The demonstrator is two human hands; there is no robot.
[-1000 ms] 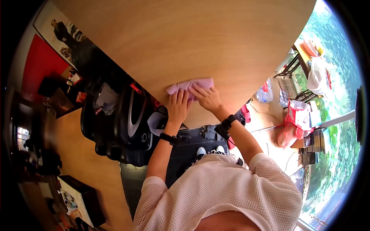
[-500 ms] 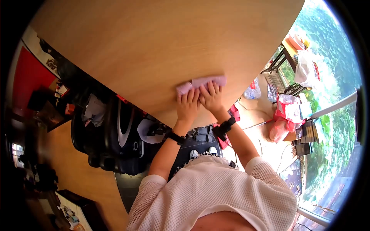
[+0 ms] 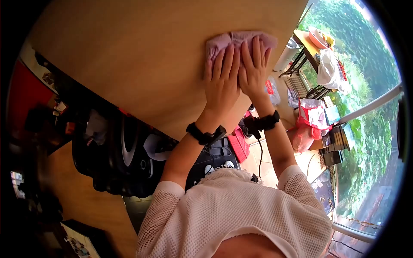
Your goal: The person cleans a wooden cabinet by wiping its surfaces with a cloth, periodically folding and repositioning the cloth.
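Note:
A folded pink ribbed cloth [image 3: 241, 38] lies against a broad, light-brown wooden panel [image 3: 129, 56], close to its right edge. My left hand [image 3: 222, 81] presses on the cloth's lower left part, fingers stretched out flat. Beside it, my right hand [image 3: 254, 71] lies on the right part of the cloth with its fingers extended and slightly spread. The two hands touch along their thumb sides. Fingertips rest on the cloth without curling round it. Black bands circle both wrists.
A black massage-chair-like seat [image 3: 114, 159] stands below left of the panel. On the right are a wooden side table [image 3: 307, 43], a red-and-white bag [image 3: 310, 112] and a stack of books [image 3: 337, 139] by a window. Dark slippers [image 3: 219, 148] lie on the floor ahead of my feet.
Both hands have slid the cloth up and to the right across the panel, toward its right edge. My arms are stretched further out, and the cloth looks more spread.

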